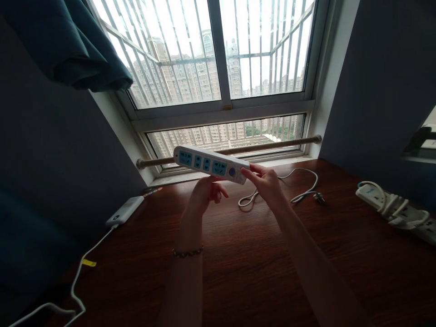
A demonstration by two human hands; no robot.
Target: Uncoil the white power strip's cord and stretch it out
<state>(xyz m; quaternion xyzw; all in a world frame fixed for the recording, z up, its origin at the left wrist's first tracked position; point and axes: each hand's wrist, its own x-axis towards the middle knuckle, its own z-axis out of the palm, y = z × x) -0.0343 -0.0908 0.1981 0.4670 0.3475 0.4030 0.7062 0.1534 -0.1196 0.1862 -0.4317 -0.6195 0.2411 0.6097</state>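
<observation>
A white power strip [205, 164] with blue sockets and a round blue switch hangs tilted above the table, its left end higher. My right hand [265, 181] grips its right end, thumb on the front near the switch. Just under the strip's middle is my left hand [208, 193], with fingers loosely curled and apart; its top meets the strip's lower edge, and I cannot tell if it bears any weight. A white cord [299, 170] loops on the table behind my right hand and ends in a plug [319, 197].
Another power strip [397, 206], wrapped in its cord, lies on the right of the brown wooden table [235, 263]. At the left sits a white device [126, 211] with a cable [79, 272]. Behind are a metal rail [272, 146], a barred window and a teal curtain [81, 50].
</observation>
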